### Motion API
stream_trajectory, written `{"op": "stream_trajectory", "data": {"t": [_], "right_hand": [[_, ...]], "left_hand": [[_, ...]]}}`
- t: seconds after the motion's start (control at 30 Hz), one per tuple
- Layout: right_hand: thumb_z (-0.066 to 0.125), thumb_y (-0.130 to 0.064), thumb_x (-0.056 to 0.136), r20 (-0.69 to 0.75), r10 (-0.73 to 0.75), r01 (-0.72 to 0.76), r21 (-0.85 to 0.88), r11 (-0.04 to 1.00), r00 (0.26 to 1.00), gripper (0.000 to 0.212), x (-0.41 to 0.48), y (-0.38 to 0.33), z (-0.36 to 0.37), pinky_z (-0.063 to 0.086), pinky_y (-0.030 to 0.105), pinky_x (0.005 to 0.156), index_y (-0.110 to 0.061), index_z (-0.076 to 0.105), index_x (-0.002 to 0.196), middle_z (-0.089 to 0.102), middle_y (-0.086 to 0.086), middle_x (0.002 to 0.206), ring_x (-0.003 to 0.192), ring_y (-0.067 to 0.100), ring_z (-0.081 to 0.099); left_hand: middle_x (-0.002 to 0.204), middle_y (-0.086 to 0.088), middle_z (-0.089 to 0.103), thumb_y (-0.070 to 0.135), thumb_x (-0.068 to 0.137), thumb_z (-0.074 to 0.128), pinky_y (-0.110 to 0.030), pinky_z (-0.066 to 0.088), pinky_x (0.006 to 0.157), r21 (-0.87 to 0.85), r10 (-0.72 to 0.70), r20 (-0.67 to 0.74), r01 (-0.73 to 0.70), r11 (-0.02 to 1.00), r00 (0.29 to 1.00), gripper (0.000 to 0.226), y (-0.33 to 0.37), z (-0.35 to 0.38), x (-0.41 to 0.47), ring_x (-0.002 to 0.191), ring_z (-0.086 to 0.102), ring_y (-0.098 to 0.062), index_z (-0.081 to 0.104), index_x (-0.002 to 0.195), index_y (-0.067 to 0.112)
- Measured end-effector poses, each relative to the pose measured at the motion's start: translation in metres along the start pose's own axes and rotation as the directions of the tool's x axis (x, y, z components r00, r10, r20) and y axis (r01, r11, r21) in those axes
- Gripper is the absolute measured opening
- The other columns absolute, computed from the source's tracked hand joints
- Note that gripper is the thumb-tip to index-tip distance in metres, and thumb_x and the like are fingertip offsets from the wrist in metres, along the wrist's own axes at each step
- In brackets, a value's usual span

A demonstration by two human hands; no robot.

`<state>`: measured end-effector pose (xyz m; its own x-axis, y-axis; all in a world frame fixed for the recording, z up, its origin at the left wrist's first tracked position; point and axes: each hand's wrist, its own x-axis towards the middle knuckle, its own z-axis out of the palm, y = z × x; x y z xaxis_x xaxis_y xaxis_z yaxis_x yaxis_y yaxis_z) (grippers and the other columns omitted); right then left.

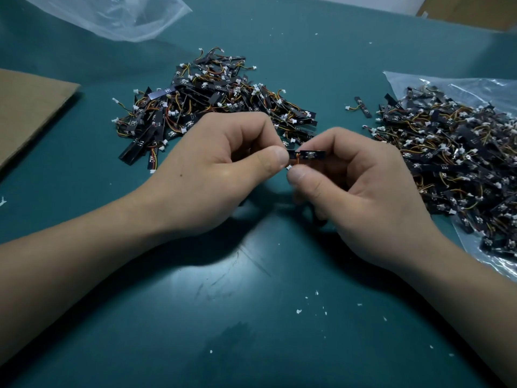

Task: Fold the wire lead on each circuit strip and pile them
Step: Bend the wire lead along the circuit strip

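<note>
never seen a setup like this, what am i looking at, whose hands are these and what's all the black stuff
No machine here: this is one picture from a camera worn on a person's head, looking down at their own bare hands. The left hand and right hand together pinch one small black circuit strip with a short orange wire lead. On the green table, beyond the hands, lies a loose pile of such strips; a clear bag at the right holds many more. A lone strip lies between pile and bag. A sheet of cardboard lies at the left.
</note>
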<state>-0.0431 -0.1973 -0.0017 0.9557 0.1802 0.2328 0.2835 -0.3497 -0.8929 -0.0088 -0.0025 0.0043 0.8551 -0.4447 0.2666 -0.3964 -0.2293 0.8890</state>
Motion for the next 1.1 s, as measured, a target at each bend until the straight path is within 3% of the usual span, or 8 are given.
{"op": "stream_trajectory", "data": {"t": [0.13,0.23,0.33,0.6,0.73,0.87,1.0,1.1], "right_hand": [[0.061,-0.023,0.099,-0.009,0.0,0.0,-0.005,1.0,1.0,0.024,0.0006,-0.0023,-0.0025,0.045,0.026,0.048,-0.009,0.064,0.08,0.069,0.002,0.065,0.046,0.01,0.054],[0.061,-0.02,0.099,0.001,-0.003,0.003,0.022,1.0,1.0,0.025,-0.001,-0.0038,-0.0025,0.044,0.023,0.047,-0.011,0.067,0.077,0.066,0.003,0.063,0.045,0.009,0.052],[0.061,-0.019,0.098,-0.016,-0.002,0.002,0.043,0.999,1.0,0.024,-0.0019,-0.0049,-0.0028,0.042,0.022,0.048,-0.012,0.069,0.076,0.065,0.003,0.062,0.045,0.008,0.05],[0.062,-0.02,0.093,-0.001,0.021,-0.021,0.02,1.0,1.0,0.026,-0.0008,-0.0062,-0.0042,0.043,0.023,0.048,-0.011,0.07,0.071,0.066,0.004,0.06,0.046,0.008,0.052],[0.057,-0.023,0.096,0.083,0.002,-0.002,0.006,1.0,0.997,0.028,-0.0015,-0.0059,-0.0045,0.045,0.025,0.05,-0.013,0.068,0.072,0.067,0.004,0.062,0.05,0.011,0.055],[0.057,-0.017,0.096,0.075,0.002,0.0,-0.026,1.0,0.997,0.029,-0.0026,-0.0045,-0.0042,0.045,0.025,0.049,-0.013,0.069,0.071,0.065,0.002,0.06,0.049,0.011,0.055],[0.057,-0.021,0.099,0.089,-0.026,0.031,-0.055,0.998,0.996,0.028,-0.0032,-0.006,-0.0042,0.045,0.027,0.048,-0.013,0.07,0.075,0.065,0.0,0.06,0.048,0.013,0.056],[0.057,-0.025,0.097,0.102,-0.03,0.036,-0.064,0.997,0.994,0.028,-0.0032,-0.007,-0.0037,0.046,0.031,0.047,-0.014,0.07,0.074,0.065,0.0,0.06,0.048,0.016,0.056]], "left_hand": [[0.057,-0.009,0.05,0.022,0.091,0.06,-0.03,0.036,0.051,-0.026,-0.003,0.001,0.003,1.0,1.0,0.019,0.0007,-0.0001,-0.0002,0.053,0.045,-0.018,0.06,0.075,0.011],[0.059,-0.007,0.053,0.023,0.091,0.058,-0.034,0.037,0.052,-0.028,-0.013,0.029,0.014,1.0,0.999,0.019,0.0014,-0.0006,-0.0004,0.055,0.046,-0.019,0.061,0.074,0.014],[0.062,0.004,0.057,0.025,0.094,0.054,-0.029,0.038,0.054,-0.006,-0.021,0.075,0.021,1.0,0.997,0.023,0.0036,0.0006,-0.0005,0.057,0.048,-0.011,0.063,0.074,0.028],[0.063,-0.004,0.06,0.021,0.094,0.055,-0.022,0.038,0.054,0.052,-0.004,0.099,-0.001,0.999,0.995,0.024,0.005,0.0008,-0.0022,0.058,0.05,-0.02,0.07,0.076,0.016],[0.06,-0.001,0.057,0.02,0.094,0.055,-0.026,0.037,0.054,0.047,0.015,0.114,-0.021,0.999,0.993,0.026,0.0056,-0.0007,-0.0019,0.056,0.048,-0.014,0.066,0.07,0.021],[0.059,-0.003,0.057,0.02,0.093,0.056,-0.035,0.039,0.055,0.063,0.025,0.118,-0.033,0.997,0.993,0.028,0.0062,0.0001,-0.0018,0.057,0.05,-0.021,0.064,0.068,0.025],[0.059,-0.001,0.056,0.021,0.095,0.054,-0.027,0.036,0.054,0.036,0.022,0.111,-0.026,0.999,0.994,0.03,0.0077,-0.0009,-0.0024,0.055,0.047,-0.012,0.063,0.067,0.024],[0.057,-0.001,0.057,0.021,0.095,0.056,-0.033,0.039,0.055,0.059,0.024,0.105,-0.03,0.998,0.994,0.032,0.0078,-0.0007,-0.0017,0.056,0.05,-0.019,0.063,0.065,0.026]]}}
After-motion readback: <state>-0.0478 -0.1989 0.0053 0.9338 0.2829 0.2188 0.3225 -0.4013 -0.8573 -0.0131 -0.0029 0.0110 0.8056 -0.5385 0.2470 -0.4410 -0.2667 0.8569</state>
